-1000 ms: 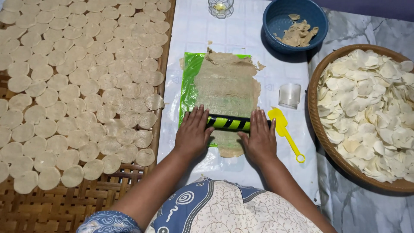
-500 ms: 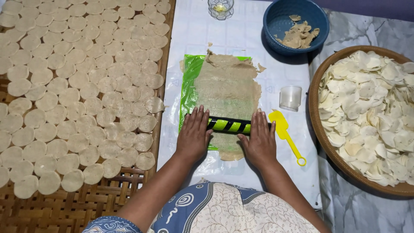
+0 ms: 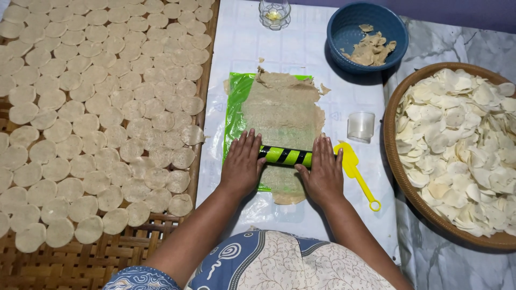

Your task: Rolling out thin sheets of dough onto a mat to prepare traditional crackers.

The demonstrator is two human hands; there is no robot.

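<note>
Left hand (image 3: 242,166), right hand (image 3: 322,172) pressing flat, fingers unclenched, on striped rolling pin (image 3: 285,156), flattening dough sheet (image 3: 282,115) over green plastic (image 3: 235,107); even pressure advisable.

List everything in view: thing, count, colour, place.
rolling pin: one, green-black striped, across dough sheet
dough sheet: one, beige, on green plastic
green plastic: one, centre
dough discs: many, pale, bamboo mat left
blue bowl: one, dough scraps inside, top
glass: one, clear, top
plastic cup: one, clear, right of dough
yellow spatula: one, beside right hand
basket: one, brown, white chips, right
left hand: on pin
right hand: on pin
</note>
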